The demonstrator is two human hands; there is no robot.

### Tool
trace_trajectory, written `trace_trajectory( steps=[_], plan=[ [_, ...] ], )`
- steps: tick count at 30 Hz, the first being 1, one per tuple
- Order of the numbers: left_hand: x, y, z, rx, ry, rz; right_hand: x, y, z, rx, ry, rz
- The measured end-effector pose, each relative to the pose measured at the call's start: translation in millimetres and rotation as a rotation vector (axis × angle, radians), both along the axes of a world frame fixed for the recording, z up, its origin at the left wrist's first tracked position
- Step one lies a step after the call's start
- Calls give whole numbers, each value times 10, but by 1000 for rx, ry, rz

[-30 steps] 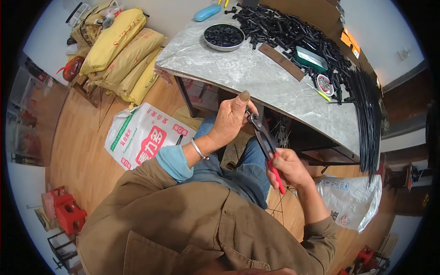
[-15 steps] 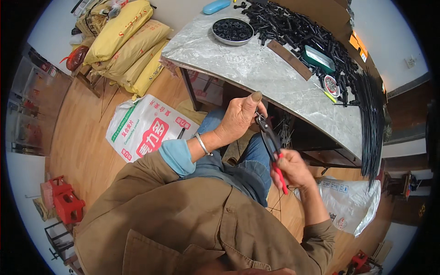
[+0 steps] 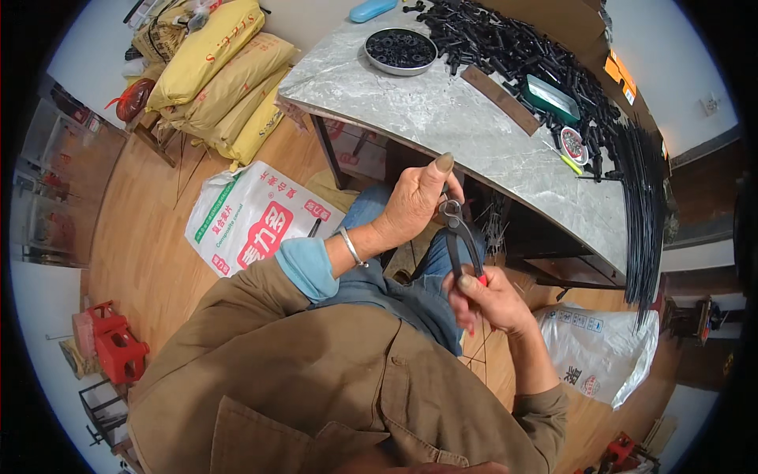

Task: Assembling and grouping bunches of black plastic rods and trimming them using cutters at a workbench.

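My right hand [image 3: 491, 302] is wrapped round the red-ended handles of a pair of dark metal pincers [image 3: 456, 229]. Their rounded jaws point up and away from me, and the handles stand somewhat apart. Just beyond the jaws, my left hand [image 3: 417, 197] is closed in a pinch with its thumb uppermost. Whatever its fingers may hold is hidden behind the thumb and the jaws. Both hands are above my lap, in front of the near edge of a grey marbled table [image 3: 410, 107].
Black tubular parts [image 3: 513, 47] lie heaped on the table, with a round tray [image 3: 401, 52] of black rings, a green box [image 3: 550, 99], a brown bar [image 3: 500, 100] and long black rods [image 3: 643, 213]. Full sacks [image 3: 213, 55] are stacked left; a plastic sack [image 3: 260, 225] lies on the floor.
My right hand has turned the pincers, so their jaws now show broadside, and the handles have spread apart. My left hand stays in nearly the same place.
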State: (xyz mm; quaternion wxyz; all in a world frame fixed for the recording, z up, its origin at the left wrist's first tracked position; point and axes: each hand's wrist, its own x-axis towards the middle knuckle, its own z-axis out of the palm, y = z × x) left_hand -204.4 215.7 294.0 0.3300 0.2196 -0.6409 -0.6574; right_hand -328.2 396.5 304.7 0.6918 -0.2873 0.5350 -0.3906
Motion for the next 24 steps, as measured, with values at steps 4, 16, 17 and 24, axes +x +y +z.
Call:
trace_trajectory(
  steps=[4, 16, 17, 24],
  plan=[
    [2, 1, -16, -8, -28, -109, -39, -40, 18, -94, 44, -7],
    [6, -40, -30, 165, 19, -193, -60, -83, 94, -30, 57, 44],
    [10, -40, -26, 182, 22, -195, -58, -89, 92, -30, 58, 45],
    [13, -43, -10, 90, -55, -192, 131, -34, -66, 87, -119, -19]
  ],
)
